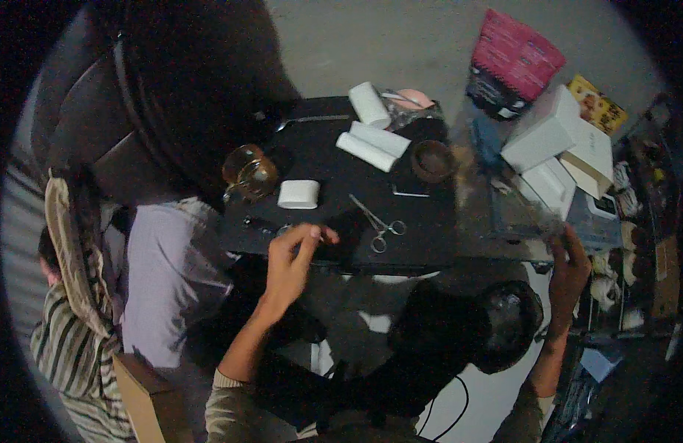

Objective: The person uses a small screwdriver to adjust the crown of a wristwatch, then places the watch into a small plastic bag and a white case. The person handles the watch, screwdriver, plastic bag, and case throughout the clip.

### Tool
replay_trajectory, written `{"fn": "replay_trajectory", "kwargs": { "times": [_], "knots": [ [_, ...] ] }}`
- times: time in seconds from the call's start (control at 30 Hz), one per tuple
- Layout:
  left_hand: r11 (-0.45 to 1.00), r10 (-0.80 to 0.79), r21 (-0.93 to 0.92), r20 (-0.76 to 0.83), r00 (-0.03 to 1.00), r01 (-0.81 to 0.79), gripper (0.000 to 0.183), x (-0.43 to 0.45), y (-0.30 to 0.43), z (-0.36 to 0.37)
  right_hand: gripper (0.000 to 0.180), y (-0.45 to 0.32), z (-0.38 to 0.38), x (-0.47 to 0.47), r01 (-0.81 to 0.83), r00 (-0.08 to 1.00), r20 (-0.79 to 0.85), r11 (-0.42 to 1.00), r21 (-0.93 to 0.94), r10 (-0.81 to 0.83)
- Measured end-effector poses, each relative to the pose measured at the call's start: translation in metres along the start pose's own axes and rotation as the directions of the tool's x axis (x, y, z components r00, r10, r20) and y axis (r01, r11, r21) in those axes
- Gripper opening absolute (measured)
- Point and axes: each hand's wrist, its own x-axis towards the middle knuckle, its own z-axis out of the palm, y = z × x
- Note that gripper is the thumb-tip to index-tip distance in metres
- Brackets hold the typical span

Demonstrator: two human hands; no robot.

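Observation:
My left hand is over the front edge of a black table, thumb and fingertips drawn together. Whether it pinches something small cannot be made out. Scissor-handled metal forceps lie to its right, and a white rounded case stands just beyond it. A white hex key lies farther right. My right hand is raised at the right, near the front edge of a second surface. A blurred, greyish patch shows at its fingertips; I cannot tell whether it is a held thing.
An amber glass cup, white paper rolls and a brown round bowl stand on the table. White boxes and a pink-and-black bag are at the right. A dark sofa borders the left, near a cardboard box.

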Motion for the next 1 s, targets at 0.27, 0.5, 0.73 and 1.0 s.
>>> {"fn": "replay_trajectory", "kwargs": {
  "times": [0.27,0.5,0.73,1.0],
  "knots": [
    [0.588,0.259,0.789,0.029,0.966,-0.181,0.059,0.049,-0.074,-0.049,0.029,-0.107,0.117,0.001,0.349,0.776,0.487,0.916,0.199,-0.402],
    [0.633,0.183,0.773,-0.092,0.979,-0.046,0.066,0.054,-0.071,-0.018,0.021,-0.12,0.209,0.019,0.687,0.635,0.406,0.721,0.091,-0.657],
    [0.653,0.175,0.756,-0.095,0.98,-0.044,0.058,0.02,-0.058,-0.035,0.015,-0.113,0.291,0.038,0.962,0.263,0.341,0.219,-0.162,-0.902],
    [0.737,0.142,0.675,-0.098,0.985,-0.039,0.037,-0.03,-0.055,-0.087,0.034,-0.104,0.281,0.039,0.953,0.239,0.457,0.297,0.057,-0.857]
  ]
}}
